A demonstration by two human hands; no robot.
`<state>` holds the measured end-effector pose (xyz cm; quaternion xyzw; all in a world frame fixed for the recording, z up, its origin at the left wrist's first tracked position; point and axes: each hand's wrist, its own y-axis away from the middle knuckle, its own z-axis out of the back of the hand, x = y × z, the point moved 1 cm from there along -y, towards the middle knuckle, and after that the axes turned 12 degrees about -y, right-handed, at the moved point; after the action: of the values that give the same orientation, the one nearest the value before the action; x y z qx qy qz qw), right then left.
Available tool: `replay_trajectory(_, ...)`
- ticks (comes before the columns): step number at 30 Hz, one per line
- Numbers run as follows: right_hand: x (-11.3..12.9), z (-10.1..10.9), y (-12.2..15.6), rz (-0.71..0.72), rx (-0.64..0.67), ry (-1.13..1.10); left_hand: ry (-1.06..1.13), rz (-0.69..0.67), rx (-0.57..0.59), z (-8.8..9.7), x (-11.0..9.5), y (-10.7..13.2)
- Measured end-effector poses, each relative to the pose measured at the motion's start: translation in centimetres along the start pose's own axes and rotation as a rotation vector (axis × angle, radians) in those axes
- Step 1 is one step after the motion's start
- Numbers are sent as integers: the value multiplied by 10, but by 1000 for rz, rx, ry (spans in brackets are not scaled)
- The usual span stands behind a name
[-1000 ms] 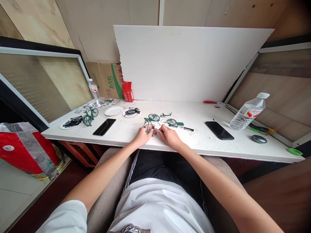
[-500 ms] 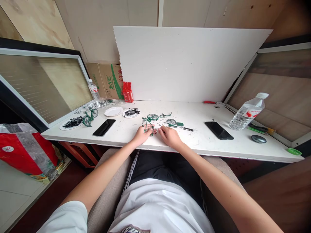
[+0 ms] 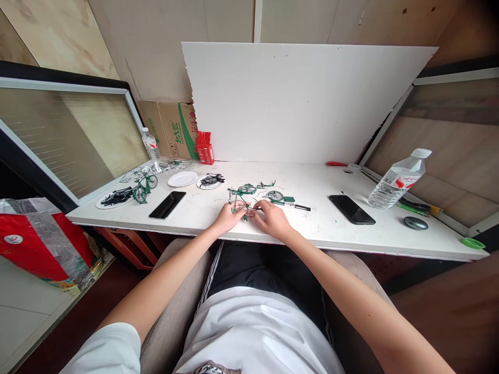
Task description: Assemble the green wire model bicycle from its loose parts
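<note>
My left hand [image 3: 226,218] is closed around the lower part of a green model bicycle frame [image 3: 236,193] near the table's front edge. My right hand [image 3: 273,219] pinches a thin dark piece [image 3: 258,209] against the frame's right end; its exact kind is too small to tell. Just beyond the frame lies a spoked wheel [image 3: 247,188]. A green handlebar-like part [image 3: 266,185] is behind it. To the right are another wheel [image 3: 275,195], a small green rectangular part [image 3: 289,199] and a slim rod with a black end [image 3: 302,208].
A built green model bicycle [image 3: 144,188] stands at left by a plate of black parts [image 3: 103,203]. Two more white plates [image 3: 182,179] and a phone [image 3: 167,205] are nearby. On the right are another phone [image 3: 352,209], a water bottle [image 3: 397,179] and a dark round object [image 3: 415,223].
My right hand has shifted slightly toward the frame, fingers now raised with a thin dark piece between them. The left hand keeps its hold; the frame has tilted slightly.
</note>
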<state>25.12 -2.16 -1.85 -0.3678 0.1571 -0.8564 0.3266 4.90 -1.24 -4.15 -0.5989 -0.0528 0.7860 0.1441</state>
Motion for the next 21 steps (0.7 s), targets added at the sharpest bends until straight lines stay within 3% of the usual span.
replay_trajectory(6, -3, 0, -1, 1, -19, -50, 39, 5, 36, -1, -4, 2)
replay_trajectory(16, -8, -1, -1, -42, -48, -65, -42, -101, 151, 0, -14, 6)
replay_trajectory(21, -5, 1, 0, -25, -68, -89, -76, -111, 148, 1, -14, 6)
